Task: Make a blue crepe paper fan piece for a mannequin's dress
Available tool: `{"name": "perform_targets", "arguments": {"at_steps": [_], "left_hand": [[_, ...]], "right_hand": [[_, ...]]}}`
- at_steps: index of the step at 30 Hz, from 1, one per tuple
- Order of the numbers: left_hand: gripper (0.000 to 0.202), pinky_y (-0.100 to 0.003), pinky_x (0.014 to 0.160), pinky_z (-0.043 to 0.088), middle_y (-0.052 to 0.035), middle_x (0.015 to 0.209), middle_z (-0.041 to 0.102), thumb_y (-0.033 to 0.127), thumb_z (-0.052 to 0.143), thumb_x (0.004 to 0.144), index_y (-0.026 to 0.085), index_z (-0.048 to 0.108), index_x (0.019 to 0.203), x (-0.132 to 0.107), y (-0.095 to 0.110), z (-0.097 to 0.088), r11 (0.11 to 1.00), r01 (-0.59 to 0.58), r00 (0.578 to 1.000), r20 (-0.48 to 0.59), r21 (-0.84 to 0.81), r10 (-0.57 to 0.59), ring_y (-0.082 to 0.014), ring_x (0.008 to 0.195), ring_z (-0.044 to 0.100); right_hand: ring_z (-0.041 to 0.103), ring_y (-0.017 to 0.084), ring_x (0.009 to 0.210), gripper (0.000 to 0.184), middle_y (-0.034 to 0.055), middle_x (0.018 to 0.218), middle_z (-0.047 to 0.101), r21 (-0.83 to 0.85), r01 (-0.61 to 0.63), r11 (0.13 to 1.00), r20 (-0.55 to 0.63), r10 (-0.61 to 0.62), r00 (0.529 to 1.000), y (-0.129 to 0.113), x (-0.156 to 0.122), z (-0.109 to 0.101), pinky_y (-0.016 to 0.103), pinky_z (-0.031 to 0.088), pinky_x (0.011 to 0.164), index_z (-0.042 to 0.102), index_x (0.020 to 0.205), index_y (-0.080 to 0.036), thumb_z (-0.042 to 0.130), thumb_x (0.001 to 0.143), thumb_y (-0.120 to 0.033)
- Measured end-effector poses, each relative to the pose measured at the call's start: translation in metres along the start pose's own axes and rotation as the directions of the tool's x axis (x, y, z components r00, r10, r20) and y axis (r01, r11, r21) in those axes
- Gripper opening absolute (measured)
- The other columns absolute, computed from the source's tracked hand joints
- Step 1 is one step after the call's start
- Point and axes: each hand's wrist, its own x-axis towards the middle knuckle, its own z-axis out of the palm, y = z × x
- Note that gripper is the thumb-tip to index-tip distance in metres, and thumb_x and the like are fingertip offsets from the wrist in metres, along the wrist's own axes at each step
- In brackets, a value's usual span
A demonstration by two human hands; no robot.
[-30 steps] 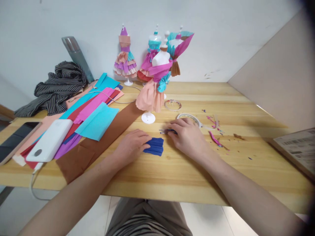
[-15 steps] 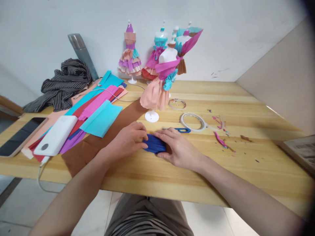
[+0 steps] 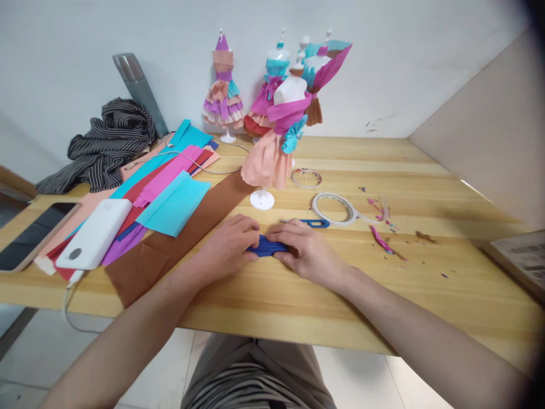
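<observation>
A folded piece of dark blue crepe paper (image 3: 267, 246) lies on the wooden table (image 3: 298, 284) and is pinched from both sides. My left hand (image 3: 230, 243) grips its left end with curled fingers. My right hand (image 3: 304, 249) presses and pinches its right end. Only a narrow strip of the blue paper shows between the fingers. Just behind my right hand lie small blue-handled scissors (image 3: 313, 223). A paper-dressed mannequin in a peach skirt (image 3: 272, 153) stands right behind both hands.
Sheets of coloured crepe paper (image 3: 170, 193) and a brown strip (image 3: 187, 227) spread at the left, with a white power bank (image 3: 96, 233) and a phone (image 3: 29, 236). A tape roll (image 3: 334, 209) and paper scraps (image 3: 383, 238) lie right. More dressed mannequins (image 3: 223, 94) stand at the wall.
My right hand left the scissors and came onto the blue paper. Both hands have closed in, squeezing the paper into a narrower bundle.
</observation>
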Motion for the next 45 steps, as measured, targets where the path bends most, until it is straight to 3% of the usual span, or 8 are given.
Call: {"name": "perform_targets", "arguments": {"at_steps": [8, 13, 16, 20, 27, 34, 39, 45], "left_hand": [[0.013, -0.034, 0.087, 0.047, -0.006, 0.093, 0.065, 0.014, 0.057, 0.087, 0.016, 0.059, 0.074, 0.001, -0.002, 0.006, 1.0, -0.009, 1.0, 0.0, 0.019, 0.009, -0.0196, 0.092, 0.057], [0.017, -0.034, 0.083, 0.049, -0.0077, 0.092, 0.066, 0.008, 0.048, 0.089, 0.016, 0.062, 0.084, 0.001, -0.001, -0.005, 0.996, 0.084, 0.992, -0.088, -0.012, -0.085, -0.0204, 0.092, 0.059], [0.007, -0.036, 0.085, 0.05, -0.0072, 0.095, 0.067, 0.016, 0.057, 0.087, 0.016, 0.062, 0.091, 0.001, 0.002, -0.008, 0.992, 0.113, 0.988, -0.099, -0.05, -0.117, -0.0215, 0.094, 0.059], [0.028, -0.041, 0.093, 0.046, -0.0087, 0.106, 0.066, 0.025, 0.071, 0.079, 0.016, 0.06, 0.103, 0.002, 0.005, 0.0, 0.996, 0.086, 0.996, -0.021, -0.017, -0.086, -0.0254, 0.104, 0.056], [0.005, -0.036, 0.088, 0.046, -0.0059, 0.097, 0.068, 0.021, 0.063, 0.086, 0.017, 0.064, 0.089, 0.003, 0.0, 0.012, 0.999, 0.036, 0.999, 0.012, -0.002, -0.036, -0.022, 0.095, 0.058], [0.007, -0.034, 0.084, 0.047, -0.0053, 0.091, 0.07, 0.022, 0.063, 0.086, 0.017, 0.068, 0.088, 0.005, -0.005, 0.011, 1.0, 0.017, 1.0, -0.01, -0.007, -0.017, -0.0201, 0.089, 0.059], [0.012, -0.034, 0.082, 0.048, -0.0055, 0.087, 0.069, 0.023, 0.06, 0.088, 0.018, 0.071, 0.086, 0.004, -0.007, 0.013, 1.0, 0.025, 0.999, -0.026, -0.004, -0.025, -0.0195, 0.086, 0.058], [0.009, -0.036, 0.084, 0.049, -0.006, 0.091, 0.07, 0.019, 0.062, 0.086, 0.017, 0.071, 0.089, 0.003, -0.003, 0.012, 0.998, 0.055, 0.997, -0.056, 0.001, -0.055, -0.0209, 0.088, 0.058]], "right_hand": [[0.064, 0.025, 0.088, 0.02, 0.0119, 0.095, 0.073, 0.035, 0.024, 0.999, -0.039, -0.023, 0.999, 0.004, 0.0, 0.004, 0.045, 0.052, 0.08, 0.071, 0.098, -0.017, 0.059, 0.084, -0.01], [0.065, 0.025, 0.088, 0.019, 0.0121, 0.097, 0.074, 0.04, 0.044, 0.998, -0.055, -0.041, 0.998, 0.006, -0.002, 0.006, 0.044, 0.053, 0.079, 0.07, 0.098, -0.017, 0.059, 0.085, -0.009], [0.065, 0.025, 0.088, 0.022, 0.0107, 0.098, 0.074, 0.038, 0.033, 0.999, -0.064, -0.031, 0.997, 0.007, -0.003, 0.007, 0.044, 0.053, 0.08, 0.07, 0.098, -0.02, 0.058, 0.083, -0.008], [0.065, 0.025, 0.09, 0.023, 0.0114, 0.099, 0.073, 0.049, 0.042, 0.998, -0.076, -0.038, 0.996, 0.007, -0.003, 0.008, 0.044, 0.053, 0.081, 0.07, 0.098, -0.018, 0.057, 0.083, -0.006], [0.065, 0.023, 0.086, 0.02, 0.0098, 0.093, 0.074, 0.069, 0.053, 0.996, -0.077, -0.048, 0.996, 0.005, 0.0, 0.006, 0.041, 0.053, 0.078, 0.071, 0.096, -0.02, 0.057, 0.086, -0.009], [0.066, 0.021, 0.086, 0.023, 0.0073, 0.091, 0.075, 0.136, 0.089, 0.987, -0.062, -0.081, 0.995, 0.008, 0.001, 0.007, 0.04, 0.053, 0.081, 0.07, 0.094, -0.021, 0.055, 0.086, -0.006], [0.066, 0.023, 0.093, 0.024, 0.0081, 0.099, 0.073, 0.148, 0.051, 0.988, -0.024, -0.048, 0.999, 0.009, 0.001, 0.0, 0.042, 0.053, 0.085, 0.07, 0.101, -0.022, 0.06, 0.084, -0.01], [0.06, 0.03, 0.101, 0.045, 0.016, 0.112, 0.065, -0.031, -0.105, 0.994, 0.056, 0.106, 0.993, 0.002, 0.0, -0.008, 0.049, 0.05, 0.089, 0.065, 0.114, -0.015, 0.076, 0.072, -0.025]]}}
